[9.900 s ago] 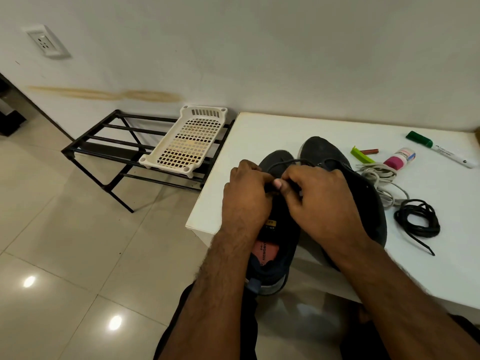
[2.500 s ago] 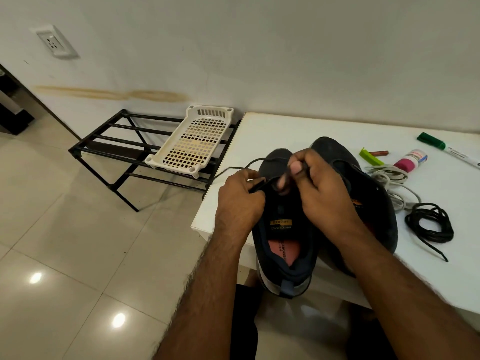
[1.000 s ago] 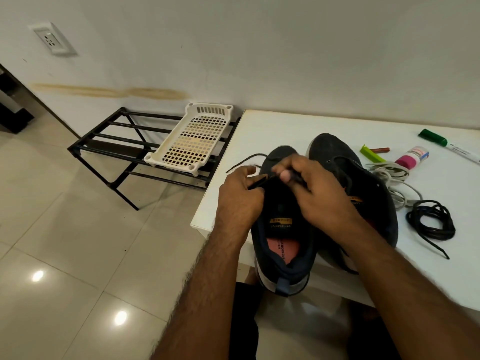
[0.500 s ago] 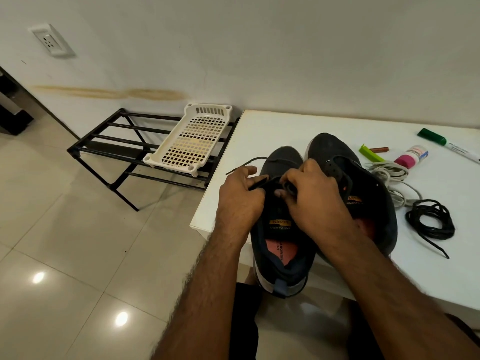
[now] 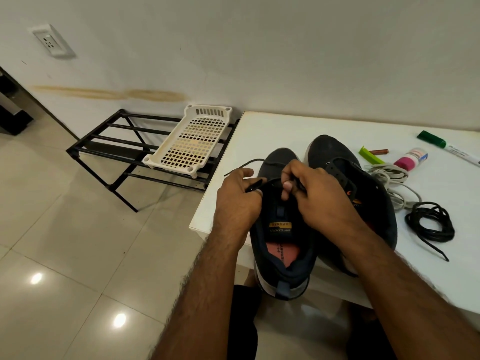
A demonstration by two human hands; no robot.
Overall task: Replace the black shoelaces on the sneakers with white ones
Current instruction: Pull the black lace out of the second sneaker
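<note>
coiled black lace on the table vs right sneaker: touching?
Apart. The head view shows bare white table between the coiled black lace and the right sneaker.

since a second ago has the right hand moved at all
Yes. The right hand has dropped from above the left sneaker toe to its eyelets, nearer the table front edge.

Dim, even indoor light — two ceiling lamps glare off the glossy floor tiles [image 5: 78, 255]; wide-angle edges bend.
</note>
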